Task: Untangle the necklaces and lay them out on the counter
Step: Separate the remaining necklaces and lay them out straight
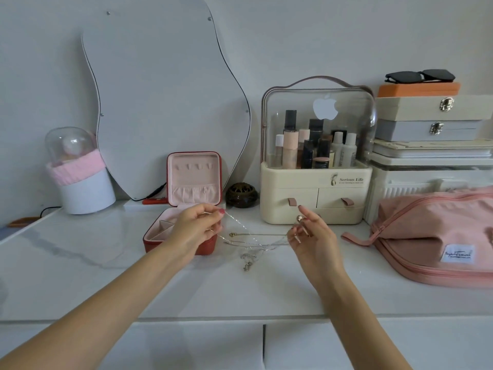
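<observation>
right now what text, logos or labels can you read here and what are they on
"Serious Life": printed on the cream front of the cosmetics organizer, beside a small figure emblem; the finer line beneath it is too small to read.
White apple logo, no words: on the organizer's clear lid.
White tag on the pink bag: script lettering, too blurred to read for sure.
Bottles inside the organizer: labels too small to read.

An open red jewellery box with pale pink lining [186, 209] stands at the middle of the white marbled worktop [80, 263]. Behind it a wavy-edged frameless mirror [160, 102] leans on the wall, with a dark round incense burner [242, 194] to its right. Farther right sits a cream cosmetics organiser with a clear domed lid [317, 156], then stacked boxes topped by black sunglasses [420, 76]. A pink fabric zip bag [437, 236] lies at the right edge.
</observation>
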